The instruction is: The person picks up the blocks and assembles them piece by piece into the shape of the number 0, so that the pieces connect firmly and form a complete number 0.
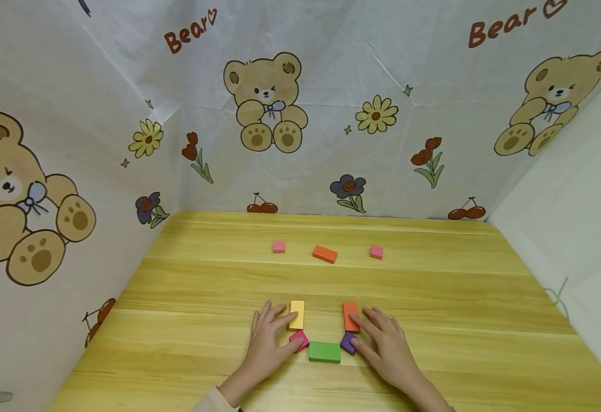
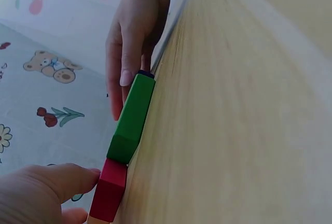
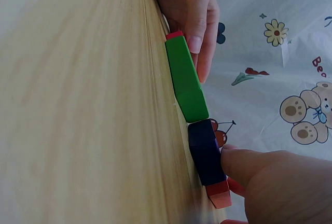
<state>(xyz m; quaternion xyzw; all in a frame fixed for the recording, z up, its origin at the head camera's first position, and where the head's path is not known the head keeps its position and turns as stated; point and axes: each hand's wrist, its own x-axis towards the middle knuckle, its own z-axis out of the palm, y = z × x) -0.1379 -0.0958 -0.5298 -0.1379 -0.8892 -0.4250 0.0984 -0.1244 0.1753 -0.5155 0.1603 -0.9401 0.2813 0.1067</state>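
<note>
In the head view, my left hand [image 1: 268, 342] rests its thumb on a magenta block [image 1: 301, 337] and its index fingertip on a yellow block [image 1: 297, 309]. Opposite it, my right hand [image 1: 389, 345] touches a purple block [image 1: 347, 343] with the thumb and an orange-red block [image 1: 350, 309] with the index finger. Between the two small blocks lies a green block [image 1: 324, 352]; the wrist views show it end to end with the magenta block [image 2: 109, 190] and the purple block [image 3: 205, 151]. Together the blocks form a U shape lying flat on the table.
Farther back on the wooden table [image 1: 218, 274] lie a pink block [image 1: 279, 247], an orange block [image 1: 325, 254] and another pink block [image 1: 376, 252]. A bear-printed cloth [image 1: 331, 34] hangs behind and at the left. At the right stands a white wall surface [image 1: 578, 217].
</note>
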